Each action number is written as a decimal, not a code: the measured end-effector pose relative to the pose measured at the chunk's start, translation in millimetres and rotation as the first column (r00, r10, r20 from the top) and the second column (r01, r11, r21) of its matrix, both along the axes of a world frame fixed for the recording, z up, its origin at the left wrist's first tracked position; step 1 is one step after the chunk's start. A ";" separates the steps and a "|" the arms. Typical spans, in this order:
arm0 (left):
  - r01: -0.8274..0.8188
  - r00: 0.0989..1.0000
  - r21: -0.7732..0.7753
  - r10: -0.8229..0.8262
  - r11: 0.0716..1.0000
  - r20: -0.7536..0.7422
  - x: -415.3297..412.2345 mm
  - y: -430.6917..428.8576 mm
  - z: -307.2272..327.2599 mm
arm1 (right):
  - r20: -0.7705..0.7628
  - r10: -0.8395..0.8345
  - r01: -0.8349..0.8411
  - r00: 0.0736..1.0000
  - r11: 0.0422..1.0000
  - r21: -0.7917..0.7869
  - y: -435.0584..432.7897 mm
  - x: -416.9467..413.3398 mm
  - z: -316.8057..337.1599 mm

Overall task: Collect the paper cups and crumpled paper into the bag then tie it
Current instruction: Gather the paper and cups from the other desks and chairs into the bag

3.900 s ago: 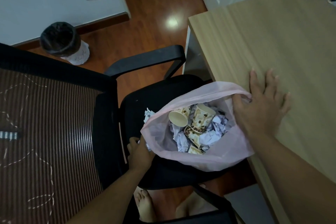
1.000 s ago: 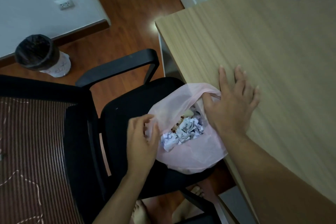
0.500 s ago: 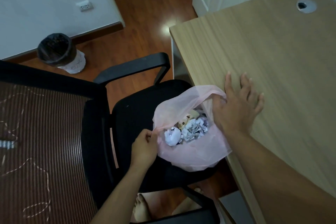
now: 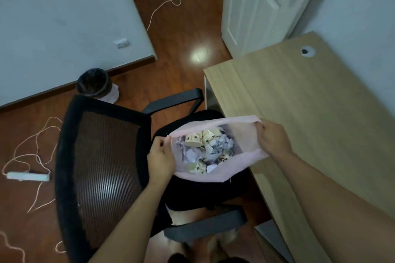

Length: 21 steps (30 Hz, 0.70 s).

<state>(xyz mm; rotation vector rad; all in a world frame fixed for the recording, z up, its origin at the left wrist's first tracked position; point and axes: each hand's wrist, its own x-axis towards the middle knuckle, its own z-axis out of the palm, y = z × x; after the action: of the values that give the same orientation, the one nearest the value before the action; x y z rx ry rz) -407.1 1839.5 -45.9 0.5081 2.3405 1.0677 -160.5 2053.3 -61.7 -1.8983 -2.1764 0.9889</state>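
Bag (image 4: 243, 134) sits on the chair seat (image 4: 205, 196), right against the desk (image 4: 299, 102) edge. The seat carries the weight, so both hands are free to work the mouth. Left hand (image 4: 161, 159) pinches the near-left rim between thumb and curled fingers. Right hand (image 4: 273, 139) has its fingers curled round the far-right rim, just over the desk edge. The two grips pull apart, so the mouth is stretched wide and taut. I read that as taking up two ends for the knot.

Paper cups (image 4: 193, 141) and crumpled paper (image 4: 192, 153) are heaped in the bottom of the bag, and every piece I can see is inside. I'd call collection done, tie not yet started.

Materials:
- **Bag:** thin pink film, translucent and limp. It holds shape only where it is tensioned, so it should bunch easily.
- **Cups:** cream with dark brown spots, lying on their sides, and some look squashed.
- **Paper:** white-grey, sharply creased lumps that look light and springy — may push up as the mouth closes.
- **Desk:** smooth, light wood-grain top.
- **Chair:** black fabric seat, with a ribbed mesh backrest (image 4: 102, 156).
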 end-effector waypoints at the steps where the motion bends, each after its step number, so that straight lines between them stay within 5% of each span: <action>1: 0.012 1.000 0.018 -0.012 1.000 -0.023 -4.4 -0.6 18.8 | -0.020 -0.017 0.018 1.000 1.000 0.006 -5.6 1.0 14.9; 6: 0.059 0.997 0.144 -0.051 0.988 -0.057 -27.1 13.0 116.4 | -0.225 -0.170 0.171 0.960 0.985 -0.014 -2.1 12.5 113.7; 12: 0.208 0.962 0.192 -0.236 0.959 0.137 -10.3 59.3 216.4 | -0.344 -0.349 0.379 0.872 0.925 0.020 32.6 69.4 211.8; 21: 0.461 0.823 0.295 -0.528 0.837 0.209 74.3 146.6 248.0 | -0.413 -0.519 0.611 0.748 0.782 0.123 49.5 183.0 272.6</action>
<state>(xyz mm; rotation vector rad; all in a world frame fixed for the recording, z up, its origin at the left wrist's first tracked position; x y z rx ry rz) -332.8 1986.1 202.1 0.9324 1.6993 1.0727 22.5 2102.8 210.9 -1.8888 -1.3053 0.8013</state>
